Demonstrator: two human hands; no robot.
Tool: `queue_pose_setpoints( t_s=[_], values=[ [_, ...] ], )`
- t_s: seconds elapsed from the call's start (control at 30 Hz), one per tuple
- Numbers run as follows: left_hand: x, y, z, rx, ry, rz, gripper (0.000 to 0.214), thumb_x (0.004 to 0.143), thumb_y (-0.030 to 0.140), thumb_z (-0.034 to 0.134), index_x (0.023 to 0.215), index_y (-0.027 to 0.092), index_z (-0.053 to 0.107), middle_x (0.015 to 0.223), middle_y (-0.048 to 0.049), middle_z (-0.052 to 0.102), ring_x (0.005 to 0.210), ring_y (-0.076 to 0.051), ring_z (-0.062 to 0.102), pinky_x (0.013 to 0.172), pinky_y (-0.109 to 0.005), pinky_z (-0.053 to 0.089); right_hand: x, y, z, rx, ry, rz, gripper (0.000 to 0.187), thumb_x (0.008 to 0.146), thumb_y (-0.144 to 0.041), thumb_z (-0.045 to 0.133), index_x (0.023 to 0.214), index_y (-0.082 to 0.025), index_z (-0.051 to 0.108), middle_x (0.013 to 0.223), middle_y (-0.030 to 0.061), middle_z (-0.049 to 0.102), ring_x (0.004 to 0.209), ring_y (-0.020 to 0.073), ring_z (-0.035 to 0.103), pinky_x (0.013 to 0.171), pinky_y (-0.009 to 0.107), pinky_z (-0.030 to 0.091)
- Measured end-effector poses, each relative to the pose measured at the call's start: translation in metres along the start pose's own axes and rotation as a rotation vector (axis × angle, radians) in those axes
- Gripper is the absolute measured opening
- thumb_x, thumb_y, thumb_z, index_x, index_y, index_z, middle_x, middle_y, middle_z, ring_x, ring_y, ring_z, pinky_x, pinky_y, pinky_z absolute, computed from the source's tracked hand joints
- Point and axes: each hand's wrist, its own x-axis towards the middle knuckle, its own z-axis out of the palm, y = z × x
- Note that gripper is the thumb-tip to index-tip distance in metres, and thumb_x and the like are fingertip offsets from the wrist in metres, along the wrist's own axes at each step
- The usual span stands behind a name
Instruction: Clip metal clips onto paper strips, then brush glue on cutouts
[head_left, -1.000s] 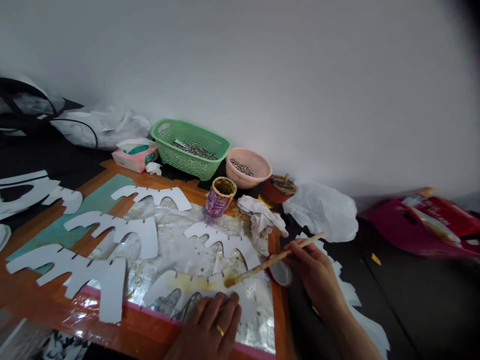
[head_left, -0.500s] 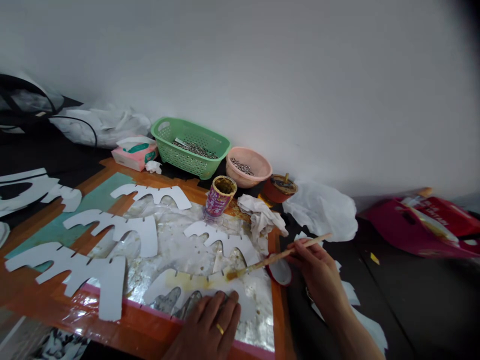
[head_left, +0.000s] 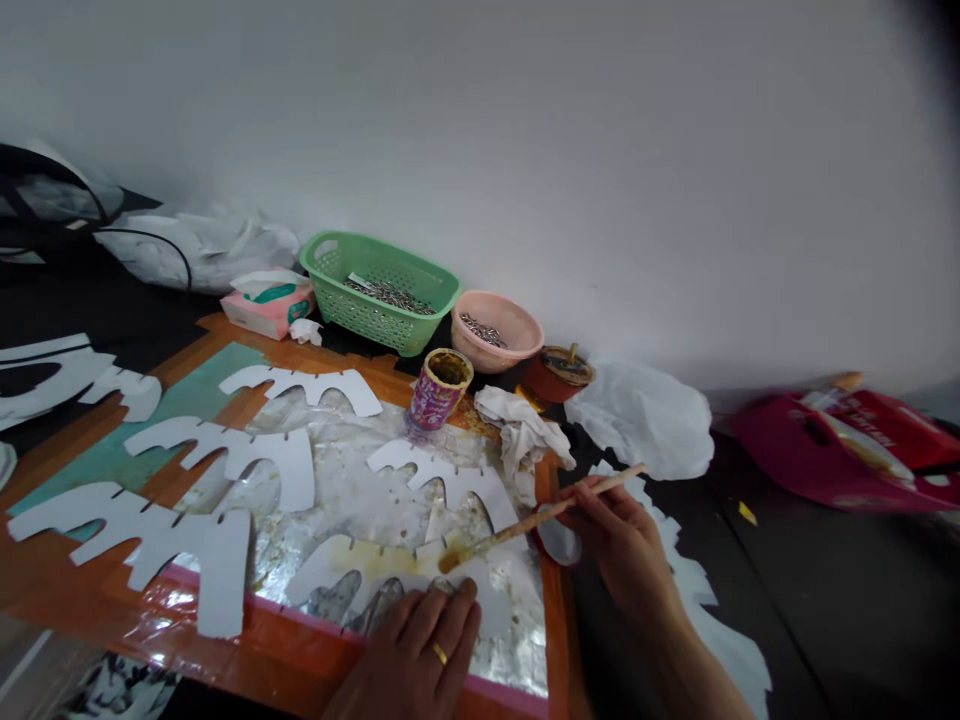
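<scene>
A thin wooden-handled brush (head_left: pixel 517 527) is gripped in my right hand (head_left: pixel 619 535). Its stained tip touches a white scalloped cut-out piece (head_left: pixel 390 562) that carries yellowish smears along its upper part. My left hand (head_left: pixel 427 640), wearing a ring, lies with fingers stretched over the lower edge of this same piece. Just behind it rests another white cut-out (head_left: pixel 450 480), and beyond that stands a purple can (head_left: pixel 440 395) with brown, crusted residue around its rim. More white cut-outs (head_left: pixel 225 455) lie on the left of the plastic-covered board (head_left: pixel 345 475).
Along the wall stand a tissue box (head_left: pixel 268 305), a green basket (head_left: pixel 352 312) and a pink bowl (head_left: pixel 499 330), both holding small metal pieces, and a reddish-brown pot (head_left: pixel 559 375). Crumpled tissue (head_left: pixel 521 425) and a white plastic bag (head_left: pixel 645 420) lie right of the can; a magenta basket (head_left: pixel 787 455) is farther right.
The brush tip has slid slightly left across the smeared piece, and my right hand has shifted left with it. My left hand stays in place.
</scene>
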Motion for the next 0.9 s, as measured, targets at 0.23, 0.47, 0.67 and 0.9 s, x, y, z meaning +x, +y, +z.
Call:
queue_pose_setpoints(
  t_s=[0.23, 0.47, 0.67, 0.9],
  values=[
    [0.001, -0.002, -0.003, 0.037, 0.068, 0.013, 0.042, 0.106, 0.032, 0.04, 0.144, 0.019, 0.053, 0.15, -0.0036, 0.056, 0.121, -0.023, 0.056, 0.1, -0.035, 0.045, -0.002, 0.003, 0.008, 0.032, 0.03, -0.064, 0.04, 0.054, -0.041, 0.098, 0.076, -0.019, 0.072, 0.072, -0.0017, 0.071, 0.064, 0.0139, 0.068, 0.058, 0.021, 0.061],
    [0.002, -0.003, -0.003, 0.038, 0.052, 0.013, 0.043, 0.106, 0.033, 0.041, 0.146, 0.02, 0.051, 0.149, -0.004, 0.057, 0.121, -0.022, 0.056, 0.102, -0.034, 0.043, -0.006, 0.001, 0.013, 0.037, 0.037, -0.103, 0.04, 0.054, -0.04, 0.098, 0.078, -0.02, 0.073, 0.075, -0.0023, 0.071, 0.069, 0.0136, 0.069, 0.062, 0.02, 0.062],
    [0.002, -0.003, -0.002, 0.045, 0.061, 0.022, 0.045, 0.105, 0.036, 0.042, 0.146, 0.019, 0.051, 0.15, -0.0033, 0.056, 0.121, -0.021, 0.054, 0.101, -0.034, 0.043, -0.01, 0.001, 0.01, 0.026, 0.029, -0.105, 0.037, 0.057, -0.04, 0.097, 0.079, -0.021, 0.073, 0.077, -0.0017, 0.073, 0.071, 0.0138, 0.07, 0.062, 0.019, 0.062],
    [0.002, -0.003, -0.003, 0.032, 0.022, 0.021, 0.045, 0.105, 0.034, 0.045, 0.147, 0.02, 0.05, 0.151, -0.0052, 0.055, 0.121, -0.022, 0.055, 0.102, -0.035, 0.043, -0.013, -0.001, 0.003, 0.014, -0.01, -0.063, 0.04, 0.056, -0.042, 0.098, 0.077, -0.021, 0.072, 0.074, 0.0002, 0.075, 0.069, 0.0178, 0.074, 0.062, 0.022, 0.063]
  ],
)
